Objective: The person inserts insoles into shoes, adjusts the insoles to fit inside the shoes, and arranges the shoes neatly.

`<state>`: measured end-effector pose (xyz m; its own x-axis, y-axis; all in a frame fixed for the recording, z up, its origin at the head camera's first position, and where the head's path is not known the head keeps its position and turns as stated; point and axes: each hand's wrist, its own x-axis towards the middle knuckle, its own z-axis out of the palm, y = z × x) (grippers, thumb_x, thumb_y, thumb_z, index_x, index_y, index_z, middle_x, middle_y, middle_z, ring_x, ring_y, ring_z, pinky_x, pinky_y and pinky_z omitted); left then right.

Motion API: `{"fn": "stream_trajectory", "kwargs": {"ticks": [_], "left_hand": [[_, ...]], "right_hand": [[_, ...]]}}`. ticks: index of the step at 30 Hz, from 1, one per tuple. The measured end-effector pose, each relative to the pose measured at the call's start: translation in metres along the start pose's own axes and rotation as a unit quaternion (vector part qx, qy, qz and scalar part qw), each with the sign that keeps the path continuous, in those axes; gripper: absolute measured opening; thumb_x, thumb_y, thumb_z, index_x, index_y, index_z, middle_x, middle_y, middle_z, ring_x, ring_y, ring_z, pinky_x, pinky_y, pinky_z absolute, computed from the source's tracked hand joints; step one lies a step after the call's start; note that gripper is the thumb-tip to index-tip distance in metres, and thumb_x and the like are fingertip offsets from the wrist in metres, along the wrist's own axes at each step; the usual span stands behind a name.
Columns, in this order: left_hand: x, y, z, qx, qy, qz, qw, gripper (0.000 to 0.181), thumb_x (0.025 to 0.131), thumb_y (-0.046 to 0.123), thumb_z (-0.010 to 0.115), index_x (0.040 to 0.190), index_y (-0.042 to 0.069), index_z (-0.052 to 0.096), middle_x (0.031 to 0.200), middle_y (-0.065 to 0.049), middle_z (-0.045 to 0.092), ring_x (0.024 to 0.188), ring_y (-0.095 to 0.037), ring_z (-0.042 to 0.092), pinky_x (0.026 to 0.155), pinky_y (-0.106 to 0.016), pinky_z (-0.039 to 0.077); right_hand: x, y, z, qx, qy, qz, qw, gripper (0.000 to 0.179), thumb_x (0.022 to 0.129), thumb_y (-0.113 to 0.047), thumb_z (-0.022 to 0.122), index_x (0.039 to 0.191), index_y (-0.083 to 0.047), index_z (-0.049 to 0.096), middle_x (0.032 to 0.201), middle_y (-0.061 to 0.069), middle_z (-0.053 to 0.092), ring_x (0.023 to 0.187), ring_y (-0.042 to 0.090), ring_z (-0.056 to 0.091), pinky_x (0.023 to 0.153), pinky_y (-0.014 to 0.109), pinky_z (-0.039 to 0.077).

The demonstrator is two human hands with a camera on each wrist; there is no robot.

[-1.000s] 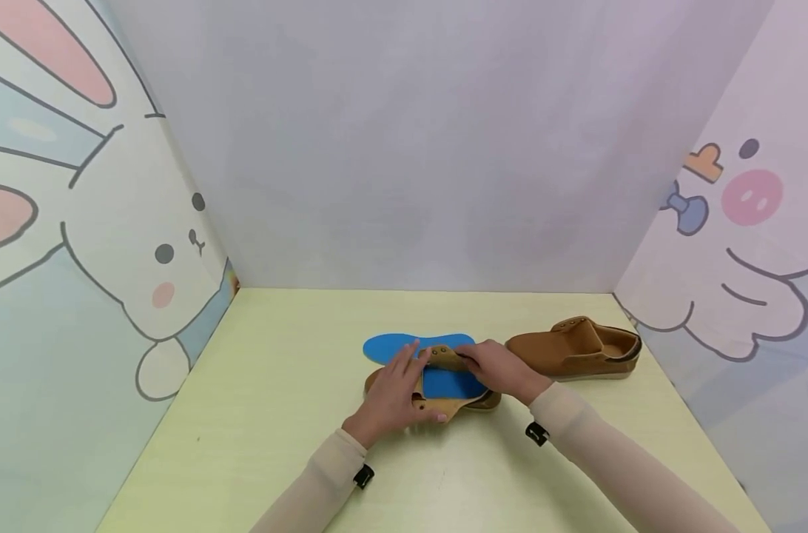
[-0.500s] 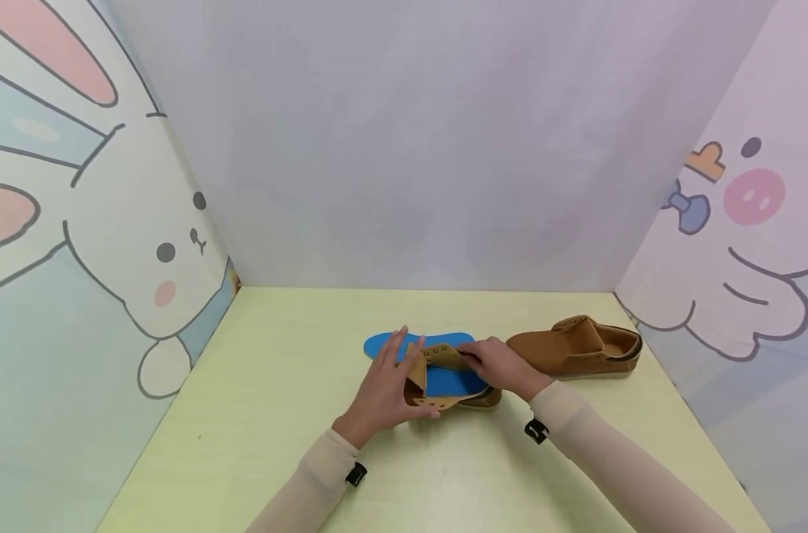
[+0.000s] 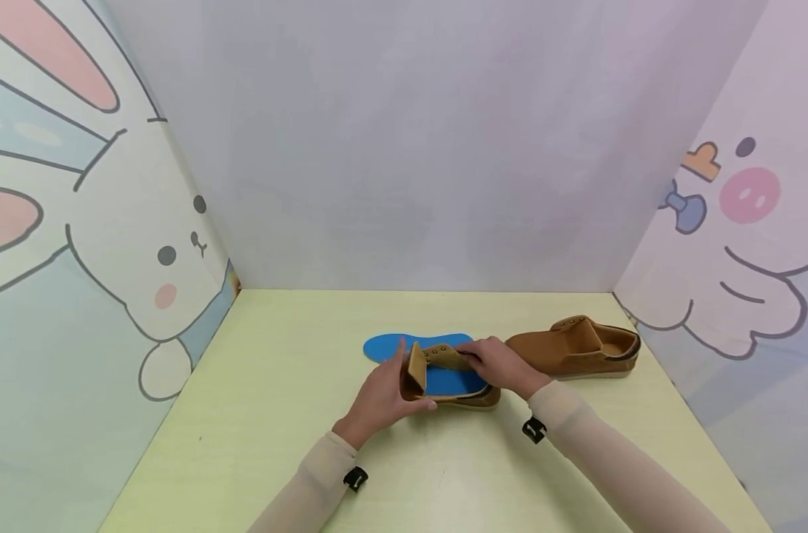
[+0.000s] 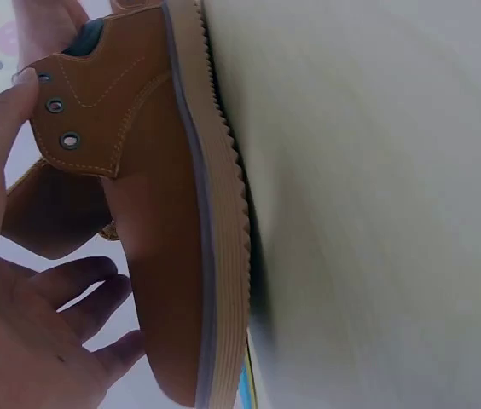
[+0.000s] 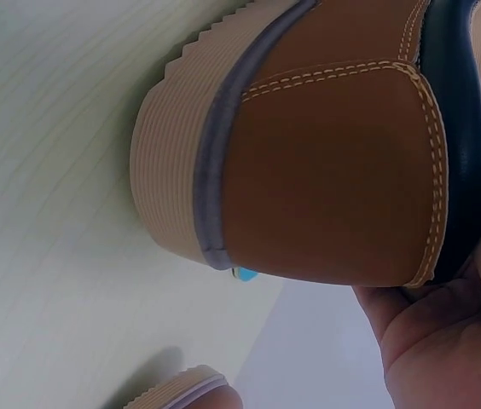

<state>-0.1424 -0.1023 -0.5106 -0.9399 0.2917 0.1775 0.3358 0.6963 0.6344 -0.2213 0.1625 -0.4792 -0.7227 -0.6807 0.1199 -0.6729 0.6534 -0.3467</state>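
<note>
Nearest, two pale sleeves (image 3: 304,481) reach in over the pale yellow table (image 3: 264,414). The left hand (image 3: 377,400) spans the forepart of a brown lace-up shoe (image 3: 487,398), gripping it with the thumb on the near eyelet flap (image 4: 87,111) and the fingers about the far side. The right hand (image 3: 500,363) pinches the dark-lined heel collar (image 5: 458,162) at its far side. The shoe sits near the middle of the table, toe to the left, its tongue (image 3: 416,364) raised and a blue insole (image 3: 447,381) inside (no laces in the eyelets, so the mouth gapes nicely).

The step in hand looks to be bedding that insole in the shoe. Its front end is hidden; the next move seems to call for keeping the collar open while the insole is pressed flat at toe and heel, with no edge folding.

Just beyond, a loose blue insole (image 3: 385,348) lies flat. To the far right stands the second shoe (image 3: 540,354), toe left, showing no blue inside; that pair, I judge, remains to be joined.
</note>
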Motion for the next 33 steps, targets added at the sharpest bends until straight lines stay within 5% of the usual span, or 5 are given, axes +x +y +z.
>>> {"fn": "stream_trajectory", "kwargs": {"ticks": [10,20,25,29,33], "left_hand": [[0.009,-0.008,0.001,-0.039,-0.027,0.028,0.9985,0.092,0.086,0.061,0.071,0.158,0.014,0.038,0.139,-0.007,0.059,0.121,-0.024,0.059,0.095,-0.042,0.052],[0.028,-0.015,-0.007,-0.063,-0.096,0.017,0.9933,0.115,0.078,0.059,0.080,0.164,0.014,0.018,0.162,-0.004,0.034,0.147,-0.030,0.034,0.112,-0.050,0.038],[0.036,-0.016,-0.014,-0.055,-0.138,0.034,0.9883,0.109,0.079,0.055,0.083,0.162,0.011,0.026,0.156,-0.008,0.043,0.141,-0.032,0.044,0.110,-0.047,0.041],[0.037,-0.018,-0.018,-0.065,-0.150,0.045,0.9855,0.103,0.080,0.051,0.084,0.160,0.014,0.031,0.155,-0.006,0.044,0.139,-0.028,0.046,0.110,-0.045,0.041],[0.037,-0.018,-0.015,-0.075,-0.153,0.054,0.9839,0.094,0.080,0.048,0.085,0.155,0.014,0.040,0.147,-0.003,0.052,0.130,-0.021,0.053,0.104,-0.040,0.047]], "right_hand": [[0.000,0.000,0.001,0.005,-0.002,0.000,1.0000,0.028,0.101,-0.001,0.058,0.126,-0.004,0.071,0.107,0.008,0.073,0.092,0.021,0.070,0.082,0.038,0.057],[0.003,-0.019,-0.011,0.002,0.016,0.016,0.9998,0.025,0.102,-0.008,0.060,0.126,-0.004,0.070,0.101,0.004,0.072,0.077,0.014,0.064,0.073,0.034,0.054],[0.012,-0.059,-0.026,0.007,0.041,0.059,0.9974,0.023,0.104,-0.029,0.060,0.096,-0.012,0.074,0.073,-0.006,0.063,0.063,0.007,0.054,0.063,0.030,0.049],[0.024,-0.082,-0.026,0.022,0.022,0.094,0.9950,0.046,0.104,-0.043,0.056,0.064,-0.019,0.057,0.051,-0.007,0.038,0.046,0.010,0.035,0.048,0.028,0.033],[0.030,-0.090,-0.019,0.031,0.002,0.134,0.9905,0.058,0.103,-0.048,0.057,0.054,-0.020,0.043,0.047,-0.007,0.028,0.042,0.010,0.028,0.043,0.026,0.026]]}}
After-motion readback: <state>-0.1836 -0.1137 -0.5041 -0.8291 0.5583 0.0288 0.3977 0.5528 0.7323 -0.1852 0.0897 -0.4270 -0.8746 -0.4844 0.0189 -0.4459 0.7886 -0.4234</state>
